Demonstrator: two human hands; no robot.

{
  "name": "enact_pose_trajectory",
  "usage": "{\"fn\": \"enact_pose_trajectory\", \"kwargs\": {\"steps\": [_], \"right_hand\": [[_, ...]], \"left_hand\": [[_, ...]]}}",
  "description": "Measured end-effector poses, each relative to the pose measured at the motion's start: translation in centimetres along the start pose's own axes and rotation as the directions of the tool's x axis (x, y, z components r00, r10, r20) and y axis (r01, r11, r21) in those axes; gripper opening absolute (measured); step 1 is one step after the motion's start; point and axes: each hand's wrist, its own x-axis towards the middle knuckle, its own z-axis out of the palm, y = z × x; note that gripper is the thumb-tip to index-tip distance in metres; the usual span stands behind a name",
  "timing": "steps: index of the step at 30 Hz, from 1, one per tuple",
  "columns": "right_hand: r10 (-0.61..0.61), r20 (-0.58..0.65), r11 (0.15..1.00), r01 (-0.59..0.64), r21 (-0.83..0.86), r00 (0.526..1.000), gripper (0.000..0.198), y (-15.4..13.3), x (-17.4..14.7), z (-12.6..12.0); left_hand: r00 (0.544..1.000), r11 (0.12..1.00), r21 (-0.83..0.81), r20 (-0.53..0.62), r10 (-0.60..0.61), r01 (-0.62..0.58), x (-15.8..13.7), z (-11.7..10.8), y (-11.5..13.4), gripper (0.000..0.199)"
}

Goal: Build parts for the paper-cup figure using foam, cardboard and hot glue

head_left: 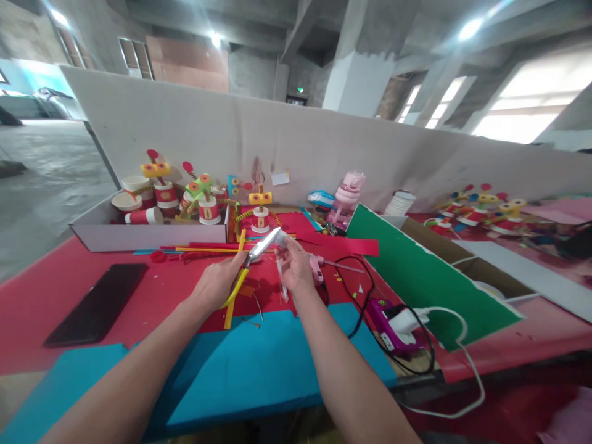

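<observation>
My left hand [217, 280] is closed round a pair of scissors with yellow handles [241, 282]; the blades [264, 244] point up and right towards my other hand. Close to the blade tips, my right hand [295, 265] has its fingers bent together. Something small and pale shows at its fingertips, too unclear to name. A thin whitish stick [282, 283] is just below those fingers; whether it is held I cannot tell. Under the scissors runs a yellow paper strip [230, 313]. Beside my right hand lies a pink glue gun [317, 268].
A white box [152, 237] at back left holds paper-cup figures; another cup figure [260, 217] stands beside it. A phone [98, 303] lies left. Blue sheets [240, 370] cover the front edge. Right are a purple power strip [393, 327], cables and a green board [416, 277].
</observation>
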Motion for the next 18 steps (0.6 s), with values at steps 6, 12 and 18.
{"fn": "enact_pose_trajectory", "kwargs": {"steps": [6,12,18], "right_hand": [[-0.071,0.005,0.997,0.072,-0.033,0.997,0.017,0.17,-0.03,0.09],[-0.137,0.004,0.984,0.136,-0.111,0.991,0.023,0.36,-0.25,0.18],[-0.172,0.049,0.975,0.177,-0.136,0.984,0.021,0.71,-0.54,0.44]], "left_hand": [[0.999,1.000,0.007,-0.019,-0.029,0.029,0.03,-0.02,0.01,0.032],[0.996,0.999,0.031,0.082,-0.043,0.040,0.10,0.03,0.20,0.039],[0.991,0.997,0.023,0.109,-0.075,0.073,0.14,-0.05,0.35,0.036]]}}
